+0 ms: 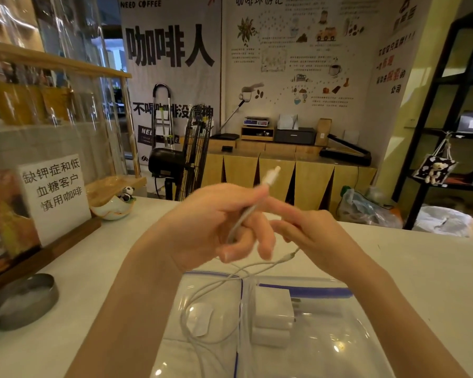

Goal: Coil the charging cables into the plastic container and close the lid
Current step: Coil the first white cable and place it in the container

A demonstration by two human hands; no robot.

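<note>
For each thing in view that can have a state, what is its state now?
Left hand: shut on the white charging cable, plug end pointing up.
Right hand: open beside the cable, fingers extended.
Clear plastic container: open on the table.
White charger blocks: lying inside the container.
Round metal tin: open, no lid.

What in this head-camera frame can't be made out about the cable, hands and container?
- Left hand grips the white cable; motion blur hides the finger wrap.
- Right hand: blurred; cable contact unclear.
- Plastic container: near side cut off by the bottom edge; glare obscures its contents.
</note>
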